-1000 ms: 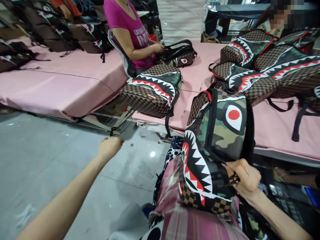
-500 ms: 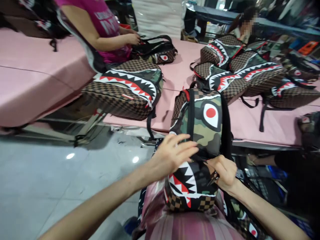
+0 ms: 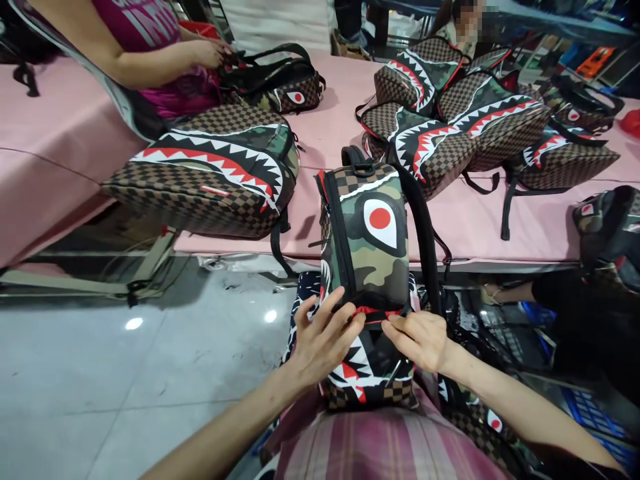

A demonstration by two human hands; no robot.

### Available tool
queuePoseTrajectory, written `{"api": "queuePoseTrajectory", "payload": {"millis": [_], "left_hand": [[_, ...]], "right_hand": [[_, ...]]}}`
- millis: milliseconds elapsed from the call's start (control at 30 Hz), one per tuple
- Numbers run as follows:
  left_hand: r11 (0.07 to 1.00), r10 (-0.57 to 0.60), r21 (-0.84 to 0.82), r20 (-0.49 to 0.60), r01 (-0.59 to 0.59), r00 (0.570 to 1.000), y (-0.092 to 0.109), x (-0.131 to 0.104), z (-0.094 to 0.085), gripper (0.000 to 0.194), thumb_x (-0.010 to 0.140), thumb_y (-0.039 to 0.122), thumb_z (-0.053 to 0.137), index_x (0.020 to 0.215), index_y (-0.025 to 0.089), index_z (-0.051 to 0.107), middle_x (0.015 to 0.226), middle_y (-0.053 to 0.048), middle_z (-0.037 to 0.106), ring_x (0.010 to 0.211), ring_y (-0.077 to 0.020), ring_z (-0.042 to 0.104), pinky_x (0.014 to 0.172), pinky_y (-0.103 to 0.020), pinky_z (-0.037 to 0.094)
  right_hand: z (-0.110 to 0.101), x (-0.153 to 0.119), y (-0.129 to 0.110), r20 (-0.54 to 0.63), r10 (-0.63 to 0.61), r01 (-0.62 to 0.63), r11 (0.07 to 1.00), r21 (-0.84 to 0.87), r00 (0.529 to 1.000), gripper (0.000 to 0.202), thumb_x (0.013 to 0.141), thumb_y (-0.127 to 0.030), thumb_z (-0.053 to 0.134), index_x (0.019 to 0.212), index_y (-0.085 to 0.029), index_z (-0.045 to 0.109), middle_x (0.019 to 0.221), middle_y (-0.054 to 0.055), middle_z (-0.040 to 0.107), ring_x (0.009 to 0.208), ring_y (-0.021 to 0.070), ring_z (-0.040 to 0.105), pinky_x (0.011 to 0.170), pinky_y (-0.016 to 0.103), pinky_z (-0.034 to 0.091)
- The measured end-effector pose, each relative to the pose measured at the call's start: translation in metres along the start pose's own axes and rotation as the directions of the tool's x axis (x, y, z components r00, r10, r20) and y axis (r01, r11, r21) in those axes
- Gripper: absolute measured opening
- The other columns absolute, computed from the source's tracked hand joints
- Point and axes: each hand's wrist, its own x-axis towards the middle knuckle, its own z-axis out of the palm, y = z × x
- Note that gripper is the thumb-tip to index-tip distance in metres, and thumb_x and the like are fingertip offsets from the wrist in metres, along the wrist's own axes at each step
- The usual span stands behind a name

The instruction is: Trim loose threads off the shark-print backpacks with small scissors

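A camouflage and brown-checked backpack [image 3: 383,270] with a printed eye and shark teeth rests against my lap and the pink table's edge. Across its middle, a pocket opening [image 3: 373,315] shows red lining. My left hand [image 3: 325,337] lies at the left of this opening, its fingers spread and their tips touching the fabric. At the opening's right end, my right hand [image 3: 420,337] is closed, pinching the pocket edge between thumb and fingers. A slim metal zipper pull [image 3: 393,373] hangs below. The pocket's inside is mostly hidden.
Another shark-print backpack [image 3: 215,177] lies on the pink table [image 3: 320,150] to the left. Several more backpacks [image 3: 480,123] are heaped at the right. Beyond, a co-worker's hands [image 3: 213,53] handle a backpack [image 3: 287,87]. Part of another person's leg [image 3: 513,293] shows at right.
The pocket now shows its red lining. My left hand has come down from above the backpack onto the opening's edge, and my right hand has shifted inward along it. The view has swung slightly right.
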Motion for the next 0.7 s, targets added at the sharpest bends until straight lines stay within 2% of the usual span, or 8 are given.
{"api": "queuePoseTrajectory", "payload": {"millis": [167,333,400,500,567,633,700], "left_hand": [[0.998,-0.060,0.024,-0.016,0.061,0.998,-0.002,-0.006,0.001,0.027,0.082,0.013,0.054,0.105,0.027,0.058,0.087,0.000,0.069,0.104,-0.0188,0.056,0.094,-0.039,0.028],[0.994,-0.107,-0.028,-0.026,0.106,0.994,-0.002,-0.008,0.006,0.038,0.080,0.013,0.057,0.115,0.026,0.053,0.099,-0.003,0.067,0.110,-0.0223,0.052,0.095,-0.040,0.033],[0.990,-0.119,-0.073,-0.029,0.117,0.992,0.001,-0.005,0.011,0.041,0.081,0.011,0.053,0.120,0.024,0.049,0.107,-0.007,0.063,0.116,-0.0239,0.048,0.095,-0.041,0.037],[0.979,-0.131,-0.167,-0.056,0.120,0.990,-0.002,0.006,0.015,0.043,0.083,0.009,0.046,0.125,0.020,0.044,0.118,-0.011,0.056,0.124,-0.0259,0.041,0.095,-0.043,0.040],[0.956,-0.185,-0.252,-0.108,0.153,0.977,-0.015,0.021,0.014,0.042,0.084,0.010,0.045,0.126,0.019,0.042,0.121,-0.012,0.053,0.123,-0.0245,0.041,0.097,-0.042,0.039],[0.915,-0.301,-0.322,-0.148,0.241,0.942,-0.037,0.043,0.011,0.040,0.085,0.013,0.045,0.125,0.018,0.042,0.122,-0.012,0.052,0.120,-0.0222,0.043,0.099,-0.041,0.038],[0.874,-0.387,-0.367,-0.133,0.317,0.912,-0.064,0.071,0.010,0.037,0.086,0.019,0.045,0.122,0.018,0.044,0.124,-0.012,0.051,0.119,-0.0211,0.045,0.100,-0.040,0.037]], "right_hand": [[0.003,-0.007,-0.003,-0.016,0.041,-0.041,0.999,-0.013,0.999,0.014,0.085,-0.010,0.051,0.091,-0.013,0.062,0.075,0.004,0.067,0.061,0.0093,0.056,0.053,0.022,0.042],[0.002,-0.005,0.001,-0.019,0.085,-0.086,0.995,-0.049,0.996,0.016,0.084,-0.008,0.049,0.094,-0.011,0.061,0.076,0.006,0.066,0.064,0.0108,0.056,0.055,0.023,0.041],[-0.001,0.006,0.009,-0.005,0.164,-0.164,0.981,-0.108,0.986,0.013,0.083,-0.011,0.050,0.089,-0.013,0.062,0.070,0.003,0.063,0.061,0.0104,0.054,0.053,0.023,0.038],[-0.003,0.027,0.023,0.034,0.338,-0.327,0.927,-0.186,0.940,0.014,0.081,-0.010,0.051,0.086,-0.016,0.063,0.066,0.000,0.059,0.058,0.0100,0.052,0.051,0.023,0.034],[-0.002,0.034,0.031,0.059,0.386,-0.375,0.916,-0.140,0.921,0.017,0.080,-0.007,0.050,0.086,-0.017,0.062,0.070,0.001,0.059,0.061,0.0094,0.053,0.052,0.021,0.035],[0.000,0.032,0.036,0.071,0.363,-0.361,0.931,-0.047,0.929,0.019,0.078,-0.004,0.050,0.086,-0.017,0.061,0.074,0.001,0.059,0.063,0.0086,0.054,0.054,0.019,0.036],[0.001,0.025,0.039,0.062,0.330,-0.332,0.943,0.018,0.942,0.020,0.077,-0.003,0.051,0.088,-0.017,0.060,0.076,0.001,0.059,0.064,0.0082,0.054,0.055,0.018,0.037]]}}
